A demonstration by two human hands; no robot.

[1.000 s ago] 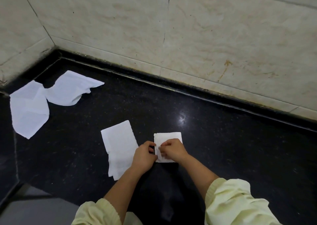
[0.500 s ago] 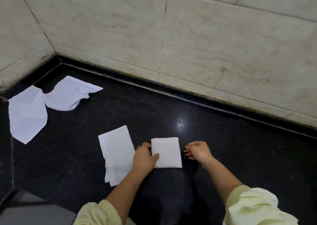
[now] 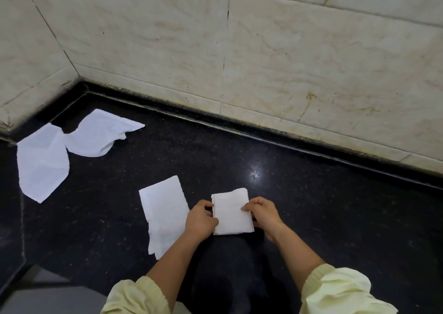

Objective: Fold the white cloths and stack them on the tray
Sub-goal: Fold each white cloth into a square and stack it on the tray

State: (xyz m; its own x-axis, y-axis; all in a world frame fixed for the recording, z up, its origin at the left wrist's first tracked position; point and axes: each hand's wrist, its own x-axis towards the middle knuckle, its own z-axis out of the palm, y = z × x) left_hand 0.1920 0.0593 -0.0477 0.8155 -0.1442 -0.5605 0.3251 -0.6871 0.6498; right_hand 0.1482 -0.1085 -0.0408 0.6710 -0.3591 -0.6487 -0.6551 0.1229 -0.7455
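We see the folded cloth [image 3: 231, 214] flat on the black desk [image 3: 323, 218], held between both hands. The left hand [image 3: 200, 220] pinches its left edge and the right hand [image 3: 262, 214] its right edge. A second cloth [image 3: 165, 213] lies just left.

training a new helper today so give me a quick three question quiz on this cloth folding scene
1. True or false: the folded cloth lies on a tray.
2. How many white cloths lie on the counter?
3. What do the left hand and right hand hold? A) the folded cloth B) a sponge C) nothing

Key: 1 false, it lies on the counter. 2 four: the folded cloth, a half-folded cloth beside it, two loose cloths at far left. 3 A.
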